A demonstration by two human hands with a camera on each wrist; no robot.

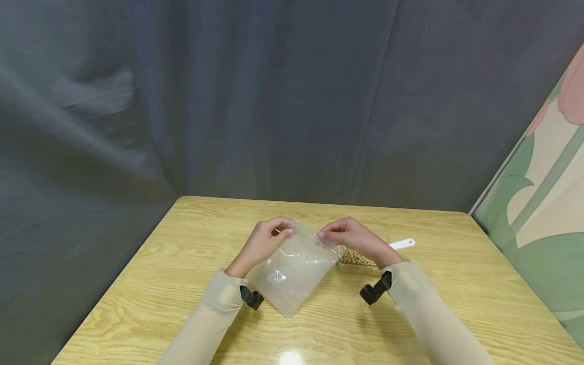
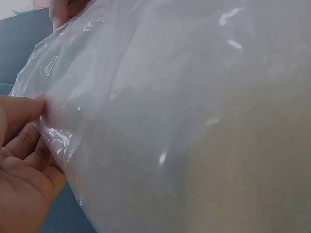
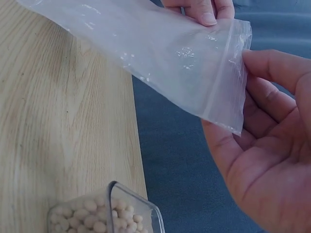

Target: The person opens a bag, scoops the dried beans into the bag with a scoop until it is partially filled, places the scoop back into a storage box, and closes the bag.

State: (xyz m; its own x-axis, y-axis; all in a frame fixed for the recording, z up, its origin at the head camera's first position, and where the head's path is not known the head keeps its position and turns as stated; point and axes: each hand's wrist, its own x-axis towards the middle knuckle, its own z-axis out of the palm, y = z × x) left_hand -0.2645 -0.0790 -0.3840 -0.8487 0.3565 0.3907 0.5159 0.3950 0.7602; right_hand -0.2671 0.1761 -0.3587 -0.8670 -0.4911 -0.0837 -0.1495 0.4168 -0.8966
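Note:
A translucent zip-lock bag (image 1: 296,268) hangs between both hands, its zip edge uppermost and its lower corner pointing toward the person. My left hand (image 1: 269,238) pinches the bag near the left end of its mouth, thumb in front in the left wrist view. On the other end, my right hand (image 1: 353,236) pinches the zip edge between thumb and fingers, plain in the right wrist view, where the seal strip (image 3: 221,73) runs beside the thumb. The bag looks flat, with nothing seen inside.
Behind the right hand stands a clear plastic container (image 3: 158,218) of round beige beans (image 1: 353,257). A white handle (image 1: 402,244) sticks out to its right. The wooden table (image 1: 182,253) ends at a dark curtain (image 1: 274,101); a flower-patterned panel (image 1: 547,203) stands at right.

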